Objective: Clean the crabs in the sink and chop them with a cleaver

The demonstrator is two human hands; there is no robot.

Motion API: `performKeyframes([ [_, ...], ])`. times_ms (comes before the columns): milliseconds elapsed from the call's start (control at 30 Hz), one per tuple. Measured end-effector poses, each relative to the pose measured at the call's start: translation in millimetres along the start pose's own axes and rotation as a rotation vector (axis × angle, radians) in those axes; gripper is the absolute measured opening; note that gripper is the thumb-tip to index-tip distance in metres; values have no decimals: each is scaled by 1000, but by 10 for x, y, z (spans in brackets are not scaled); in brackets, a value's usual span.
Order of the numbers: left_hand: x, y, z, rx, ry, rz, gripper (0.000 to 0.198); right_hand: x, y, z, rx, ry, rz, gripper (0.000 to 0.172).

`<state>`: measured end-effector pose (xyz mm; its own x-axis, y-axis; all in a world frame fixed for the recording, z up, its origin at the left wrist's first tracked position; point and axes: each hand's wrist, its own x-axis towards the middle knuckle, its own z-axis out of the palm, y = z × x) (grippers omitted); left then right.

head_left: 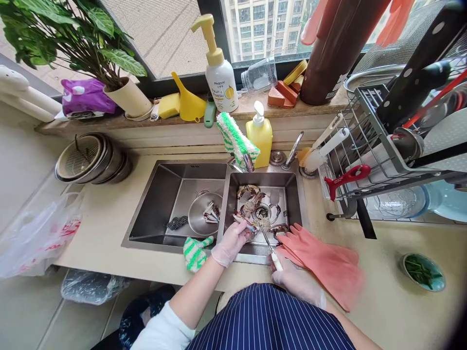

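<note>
My left hand [230, 243], in a clear thin glove, pinches a slim, reddish and dark-streaked piece of raw seafood [245, 221], perhaps squid, over the right basin. In my gloved right hand [297, 279] is a slim metal tool with a white handle [276, 261]; its tip reaches close to the seafood, and I cannot tell whether it is a knife or scissors. Brownish scraps [249, 206] lie around the drain [262, 212] of the right basin. A metal bowl [195, 219] in the left basin holds several pale and dark strips [211, 212].
Pink rubber gloves [328, 265] lie right of the sink [155, 214], near my right hand. A green-striped cloth [195, 253] drapes over the front edge. Another covers the faucet [237, 141]. A dish rack [379, 146] and a small bowl of greens [423, 272] stand right.
</note>
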<state>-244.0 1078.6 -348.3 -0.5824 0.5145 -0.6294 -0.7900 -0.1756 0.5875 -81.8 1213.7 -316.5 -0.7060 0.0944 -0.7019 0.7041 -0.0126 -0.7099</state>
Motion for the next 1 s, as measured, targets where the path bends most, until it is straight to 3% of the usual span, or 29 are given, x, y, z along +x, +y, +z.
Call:
performKeyframes([
  [300, -116, -233, 173, -112, 198, 103, 21, 195, 151, 175, 264, -125, 6, 34],
  [467, -200, -370, 251, 17, 193, 193, 28, 244, 157, 187, 258, -137, 12, 31],
  [667, -253, -346, 229, 299, 204, 381, 20, 214, 195, 146, 164, -205, 52, 37],
  [1000, -306, -291, 296, 359, 203, 390, 22, 246, 324, 283, 141, -118, 27, 42],
])
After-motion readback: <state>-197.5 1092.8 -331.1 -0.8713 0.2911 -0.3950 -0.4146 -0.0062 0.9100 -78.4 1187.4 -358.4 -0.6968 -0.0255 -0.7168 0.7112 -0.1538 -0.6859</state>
